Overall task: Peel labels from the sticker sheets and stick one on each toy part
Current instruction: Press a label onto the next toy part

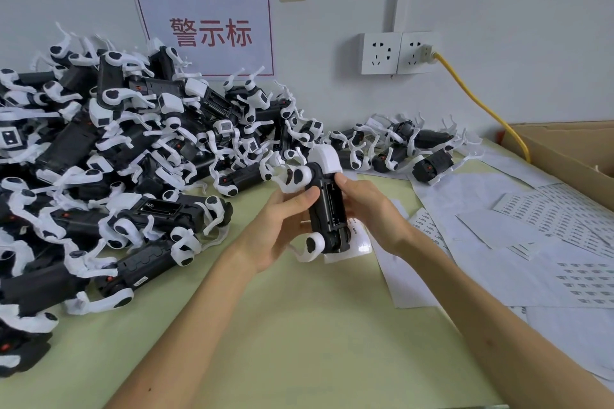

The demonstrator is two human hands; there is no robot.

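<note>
We hold the toy part point(327, 209) nearly upright above the green table point(299, 325), between both hands. Our left hand point(282, 226) grips its left side with the thumb across the black body, and our right hand point(368, 209) holds its right side, thumb near the white head. Sticker sheets point(548, 219) lie just right of the hands, and the pile of toy parts point(116, 159) spreads to the left.

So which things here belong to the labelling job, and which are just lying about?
Job: toy part, held by left hand and right hand; pile of toy parts; sticker sheets.
Lying about: wall sign; sockets; yellow cable; cardboard box.
</note>
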